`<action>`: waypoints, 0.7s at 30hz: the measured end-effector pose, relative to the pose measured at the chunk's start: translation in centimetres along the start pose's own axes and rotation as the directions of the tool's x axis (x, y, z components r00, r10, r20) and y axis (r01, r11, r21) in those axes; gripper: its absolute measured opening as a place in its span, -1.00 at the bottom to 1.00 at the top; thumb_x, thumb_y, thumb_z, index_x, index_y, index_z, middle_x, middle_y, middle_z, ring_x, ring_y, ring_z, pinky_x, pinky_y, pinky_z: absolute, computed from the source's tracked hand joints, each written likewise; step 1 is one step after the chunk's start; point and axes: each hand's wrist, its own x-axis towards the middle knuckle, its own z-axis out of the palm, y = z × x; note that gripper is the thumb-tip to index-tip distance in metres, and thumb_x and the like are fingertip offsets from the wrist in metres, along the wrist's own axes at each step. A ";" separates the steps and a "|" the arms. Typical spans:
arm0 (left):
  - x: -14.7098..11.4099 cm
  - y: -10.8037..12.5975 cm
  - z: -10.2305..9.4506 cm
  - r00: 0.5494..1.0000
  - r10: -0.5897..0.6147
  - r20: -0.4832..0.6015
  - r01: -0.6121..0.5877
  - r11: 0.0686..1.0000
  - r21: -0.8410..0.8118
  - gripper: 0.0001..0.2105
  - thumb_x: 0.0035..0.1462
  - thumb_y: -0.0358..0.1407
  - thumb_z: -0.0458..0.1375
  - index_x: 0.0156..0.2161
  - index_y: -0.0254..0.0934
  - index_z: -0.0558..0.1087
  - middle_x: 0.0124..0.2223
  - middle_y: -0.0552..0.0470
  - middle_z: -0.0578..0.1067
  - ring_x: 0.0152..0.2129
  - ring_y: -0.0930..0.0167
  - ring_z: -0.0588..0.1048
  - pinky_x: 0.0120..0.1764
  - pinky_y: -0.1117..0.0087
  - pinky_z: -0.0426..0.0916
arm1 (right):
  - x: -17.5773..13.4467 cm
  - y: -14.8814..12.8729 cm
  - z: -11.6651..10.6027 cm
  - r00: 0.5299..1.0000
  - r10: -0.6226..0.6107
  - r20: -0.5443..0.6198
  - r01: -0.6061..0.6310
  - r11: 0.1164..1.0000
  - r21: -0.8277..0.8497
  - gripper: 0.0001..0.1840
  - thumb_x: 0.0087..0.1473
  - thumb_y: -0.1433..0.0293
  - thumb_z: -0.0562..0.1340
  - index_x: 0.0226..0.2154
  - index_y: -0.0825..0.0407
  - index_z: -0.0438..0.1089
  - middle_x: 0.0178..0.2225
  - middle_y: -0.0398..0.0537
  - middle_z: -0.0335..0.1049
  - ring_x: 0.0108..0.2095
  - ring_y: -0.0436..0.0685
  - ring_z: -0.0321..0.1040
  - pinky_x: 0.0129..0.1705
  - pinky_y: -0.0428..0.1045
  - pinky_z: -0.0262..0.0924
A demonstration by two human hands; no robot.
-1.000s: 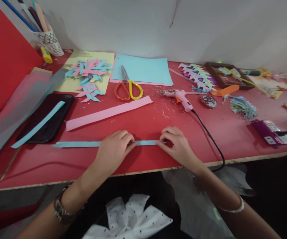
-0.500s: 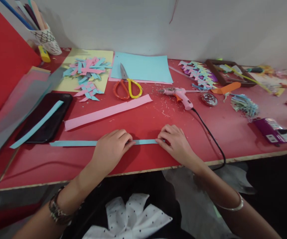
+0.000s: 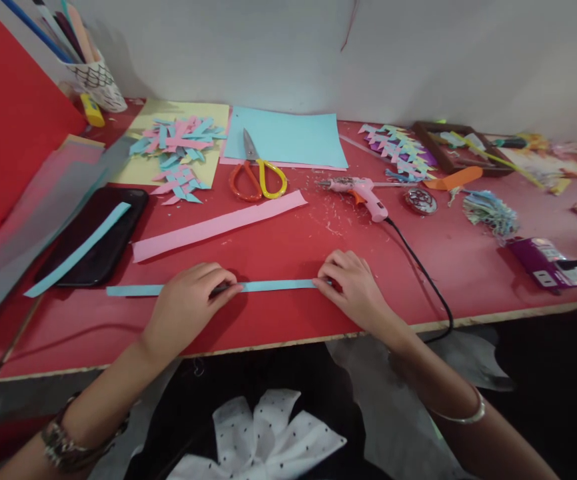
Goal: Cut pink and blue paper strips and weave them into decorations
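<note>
A narrow blue paper strip (image 3: 278,285) lies stretched along the red table near its front edge. My left hand (image 3: 191,300) pinches the strip at about its middle, with the free left end reaching toward the phone. The strip's right end is between the fingertips of my right hand (image 3: 351,288), which are closed on it. Just beyond the hands, a wider pink paper strip (image 3: 218,227) rests at a slant. To the left, another blue strip (image 3: 81,250) lies across a black phone (image 3: 113,247).
Scissors (image 3: 258,177) lie before blue paper sheets (image 3: 291,137). A pile of woven paper pieces (image 3: 181,143) sits at the back left. A pink glue gun (image 3: 356,190) trails its cord over the front edge at right. A purple power adapter (image 3: 541,263) is further right.
My left hand has slid left along the blue strip, leaving a longer stretch between the two hands. My right hand stays in place at the right end.
</note>
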 end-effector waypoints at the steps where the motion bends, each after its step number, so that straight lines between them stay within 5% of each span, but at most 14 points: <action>1: -0.1 -0.1 -0.1 1.000 -0.005 -0.003 0.005 1.000 0.002 -0.57 0.16 -0.02 -0.19 -0.44 -0.25 0.36 -0.44 0.02 0.45 -0.46 0.39 0.41 -0.42 0.41 0.23 | 0.0 0.0 0.0 1.000 -0.001 -0.002 0.001 1.000 -0.001 -0.77 0.08 0.34 0.08 -0.56 0.03 0.23 -0.43 -0.10 0.21 -0.39 0.05 0.10 -0.34 -0.03 -0.06; 11: 0.0 -0.1 0.0 1.000 -0.011 -0.018 0.011 1.000 -0.005 -0.65 0.15 -0.10 -0.14 -0.45 -0.24 0.36 -0.44 0.02 0.45 -0.45 0.39 0.41 -0.41 0.42 0.23 | 0.0 -1.2 0.0 0.996 -0.054 -0.067 0.055 0.998 0.010 -0.88 0.05 0.40 0.07 -0.48 0.02 0.25 -0.38 -0.08 0.26 -0.33 0.06 0.17 -0.22 0.01 -0.06; 21: -0.1 0.5 0.0 0.992 0.127 -0.013 -0.127 0.992 0.006 -0.85 0.09 -0.27 0.04 -0.37 -0.30 0.40 -0.37 -0.01 0.46 -0.38 0.37 0.42 -0.31 0.38 0.27 | 0.9 -5.4 1.5 0.992 0.024 -0.121 -0.027 0.999 -0.029 -0.89 0.04 0.40 0.12 -0.45 -0.01 0.34 -0.30 -0.12 0.35 -0.24 0.09 0.25 -0.01 0.17 -0.32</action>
